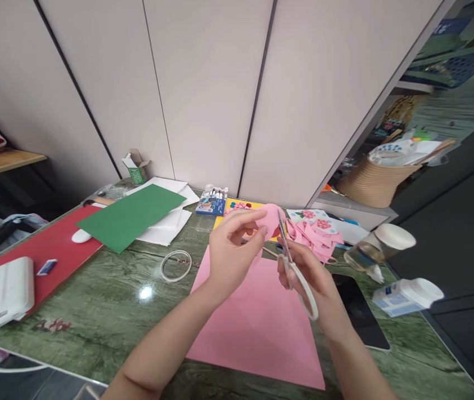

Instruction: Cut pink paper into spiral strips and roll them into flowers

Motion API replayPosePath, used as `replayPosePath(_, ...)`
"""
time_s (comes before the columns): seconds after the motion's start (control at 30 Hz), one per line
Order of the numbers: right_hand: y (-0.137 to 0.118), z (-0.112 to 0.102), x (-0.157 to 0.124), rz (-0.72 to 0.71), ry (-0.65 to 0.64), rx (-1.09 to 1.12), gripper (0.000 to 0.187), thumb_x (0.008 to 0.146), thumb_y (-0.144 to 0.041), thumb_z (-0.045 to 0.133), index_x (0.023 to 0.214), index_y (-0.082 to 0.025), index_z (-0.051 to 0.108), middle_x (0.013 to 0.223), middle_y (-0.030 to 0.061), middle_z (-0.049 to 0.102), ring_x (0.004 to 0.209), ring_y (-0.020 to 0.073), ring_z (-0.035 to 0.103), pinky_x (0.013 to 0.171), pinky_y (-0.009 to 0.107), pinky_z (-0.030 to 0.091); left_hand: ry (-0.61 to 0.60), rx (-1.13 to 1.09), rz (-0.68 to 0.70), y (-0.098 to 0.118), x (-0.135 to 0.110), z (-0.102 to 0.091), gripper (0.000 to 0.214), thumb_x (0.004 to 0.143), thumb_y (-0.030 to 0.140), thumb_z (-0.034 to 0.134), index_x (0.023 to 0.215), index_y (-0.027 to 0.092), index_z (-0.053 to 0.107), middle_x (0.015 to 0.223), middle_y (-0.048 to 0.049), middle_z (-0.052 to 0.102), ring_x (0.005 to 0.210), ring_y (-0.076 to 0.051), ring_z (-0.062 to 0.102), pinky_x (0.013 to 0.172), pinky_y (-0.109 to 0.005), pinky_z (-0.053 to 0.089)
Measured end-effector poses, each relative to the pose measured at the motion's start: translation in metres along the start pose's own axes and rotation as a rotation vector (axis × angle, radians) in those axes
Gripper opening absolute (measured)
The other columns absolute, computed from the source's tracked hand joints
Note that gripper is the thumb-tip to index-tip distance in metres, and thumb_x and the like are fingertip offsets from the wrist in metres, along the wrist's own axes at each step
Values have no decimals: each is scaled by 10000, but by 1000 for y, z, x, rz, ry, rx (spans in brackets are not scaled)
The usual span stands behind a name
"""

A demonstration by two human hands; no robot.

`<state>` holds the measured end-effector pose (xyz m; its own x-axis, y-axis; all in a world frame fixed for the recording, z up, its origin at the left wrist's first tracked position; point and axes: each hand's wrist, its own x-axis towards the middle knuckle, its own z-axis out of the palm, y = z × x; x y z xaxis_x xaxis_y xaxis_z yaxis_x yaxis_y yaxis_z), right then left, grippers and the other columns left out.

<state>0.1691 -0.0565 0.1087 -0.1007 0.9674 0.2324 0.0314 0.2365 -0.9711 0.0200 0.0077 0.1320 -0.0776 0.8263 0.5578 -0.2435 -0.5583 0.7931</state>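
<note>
My left hand (237, 253) pinches a small rounded piece of pink paper (273, 218) between thumb and fingers. In my right hand (309, 278) is a pair of scissors (285, 244) with white handles, its blades pointing up at the right edge of that piece. Whether the blades bite into the paper, I cannot tell. Under both hands a large pink sheet (257, 325) lies flat on the green marbled table. Just beyond my right hand sits a heap of curled pink paper scraps (314, 239).
Left are a green sheet (134, 214), white papers, a red sheet (76, 244) and a white power bank (5, 289). A white ring (176, 265) lies mid-table. A marker box (211, 203) stands at the back. A black phone (359, 311) and two bottles, one white-capped (407, 294), are right.
</note>
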Motion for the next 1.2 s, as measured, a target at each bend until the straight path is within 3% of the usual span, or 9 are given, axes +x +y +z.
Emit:
replayPosePath(0.4,1,-1,0,-4,-6,4,348,877,-314,563,1221,-313,509,819,1,450,671,125,426,576,255,381,59,-11,29,4,3,-1,145,734,98,660,820,201,716,843,-37,685,826,-124,631,729,-240,532)
replayPosePath(0.87,-1,1,1,-33,-8,-51,342,875,-301,556,1216,-319,524,790,-9,452,622,118,431,546,254,395,102,1,25,2,4,-5,146,756,141,657,843,230,733,882,-38,697,839,-131,643,728,-247,537)
replayPosePath(1.2,-1,2,1,-11,-14,-17,345,887,-334,542,1228,-303,503,805,0,439,639,124,421,559,262,379,46,-8,11,2,1,-1,213,738,130,668,915,235,721,880,-37,661,739,-101,594,643,-224,522)
